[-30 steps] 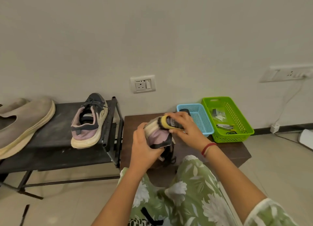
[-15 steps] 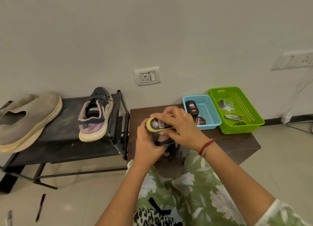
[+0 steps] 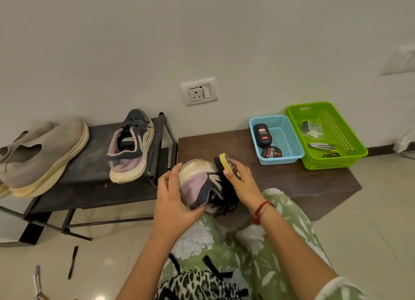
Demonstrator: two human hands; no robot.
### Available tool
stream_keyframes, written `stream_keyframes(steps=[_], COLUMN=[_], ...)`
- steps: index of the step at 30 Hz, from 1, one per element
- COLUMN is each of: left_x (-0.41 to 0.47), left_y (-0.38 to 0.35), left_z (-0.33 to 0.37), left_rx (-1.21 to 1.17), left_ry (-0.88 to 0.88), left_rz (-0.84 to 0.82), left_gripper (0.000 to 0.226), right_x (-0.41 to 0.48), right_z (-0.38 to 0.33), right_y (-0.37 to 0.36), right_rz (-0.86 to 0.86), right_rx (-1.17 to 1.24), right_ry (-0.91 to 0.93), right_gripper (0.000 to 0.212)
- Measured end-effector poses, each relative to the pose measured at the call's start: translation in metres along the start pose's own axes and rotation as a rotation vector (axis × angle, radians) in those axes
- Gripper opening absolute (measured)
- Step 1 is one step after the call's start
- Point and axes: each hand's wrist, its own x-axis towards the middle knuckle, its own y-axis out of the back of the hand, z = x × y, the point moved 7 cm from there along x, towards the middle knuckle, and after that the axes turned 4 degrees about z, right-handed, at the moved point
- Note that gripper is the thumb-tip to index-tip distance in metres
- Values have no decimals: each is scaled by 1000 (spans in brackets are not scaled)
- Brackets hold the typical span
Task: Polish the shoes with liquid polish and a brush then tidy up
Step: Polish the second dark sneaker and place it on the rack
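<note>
Much of your shoe (image 3: 195, 181) is covered by your two hands, so which end is the toe cannot be told. Its black laces hang in a tangle below your right wrist. Only the far end of the brush (image 3: 224, 161) sticks out past your fingers; the print on its back is unreadable. The items in the green basket (image 3: 357, 151), far out to the right of your right hand, are too small to name.

Your left hand (image 3: 171, 202) cups the shoe from the near left side, fingers curled round it and thumb lying up along the pale sole. Your right hand (image 3: 243, 184) grips the yellow-backed brush with fingers wrapped over it, dark bristles pressed against the shoe's right side.

The shoe is held above the near edge of the counter (image 3: 296, 182), over your lap. It is tipped so its cream sole faces up and away from you, its long axis running roughly from one hand to the other. The brush points away from you.

Beyond your right hand, a blue basket (image 3: 253, 140) holds the polish bottle (image 3: 261, 135). Left of your left hand, the matching sneaker (image 3: 129, 147) sits on a rack (image 3: 89, 165).
</note>
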Motion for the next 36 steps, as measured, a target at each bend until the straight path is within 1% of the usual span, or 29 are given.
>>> stream_keyframes(steps=[3, 4, 6, 9, 11, 13, 15, 17, 18, 19, 21, 22, 23, 24, 26, 27, 28, 29, 30, 31, 32, 33, 34, 35, 36], left_x=[-9, -13, -23, -30, -28, -24, -24, -28, -30, -31, -33, -33, -33, -32, -32, -32, -32, -32, -33, -34, -34, -34, -34, -34, -34], left_y=[4, 2, -5, -23, -35, -40, -36, -33, -32, -33, -34, -34, -34, -34, -34, -31, -29, -27, -25, -23, -22, -21, -21, -22, -22], left_z=[5, 7, 9, 11, 12, 11, 8, 6, 6, 6, 4, 2, 0, -2, -8, -10, -11, -12, -14, -16, -16, -14, -13, -12, -12], left_rx=[44, 30, -19, -84, -93, -71, -64, -66, -56, -38, -13, -19, -34, -52, -93, -105, -110, -111, -110, -107, -103, -98, -97, -102, -110], left_ry=[22, 37, 65, 56, 26, 6, 13, 38, 37, 28, 9, 15, 33, 59, 110, 120, 121, 125, 134, 138, 128, 113, 104, 104, 109], left_rz=[82, 103, 123, 69, -8, -34, 11, 44, 43, 35, 27, 28, 33, 37, 45, 54, 61, 65, 65, 67, 71, 76, 77, 77, 80], left_gripper=[98, 97, 98, 105, 111, 111, 102, 94, 93, 92, 93, 93, 94, 95, 92, 90, 89, 90, 92, 93, 93, 93, 93, 93, 93], right_x=[0, 1, 3, -5, -18, -36, -50, -48, -39, -25, -1, 3, 0, -9, -47, -62, -62, -47, -26, -3, 15, 24, 21, 10, -7], right_z=[20, 24, 22, -5, -26, -41, -53, -52, -44, -32, -9, -5, -9, -18, -41, -45, -42, -32, -18, -1, 12, 17, 14, 3, -11], right_y=[6, 8, 8, 6, -1, -13, -23, -19, -11, 1, 26, 27, 21, 8, -24, -33, -33, -24, -12, 6, 24, 34, 31, 20, 5], right_rz=[148, 163, 147, 123, 83, 8, -28, 20, 59, 106, 164, 158, 124, 76, -26, -43, -38, -12, 16, 49, 84, 102, 97, 62, 8], right_rx=[-34, -47, -26, 22, -16, -79, -244, -503, -586, -623, -566, -520, -503, -497, -465, -466, -509, -573, -630, -657, -645, -603, -568, -529, -492], right_ry=[-126, -175, -197, -96, -6, 45, 136, 231, 225, 156, -34, -65, -38, 44, 263, 358, 415, 410, 317, 175, 47, -29, -32, 32, 147], right_gripper=[39, 37, 37, 40, 47, 52, 54, 52, 51, 50, 49, 49, 49, 49, 49, 49, 48, 47, 47, 47, 47, 47, 46, 46, 46])
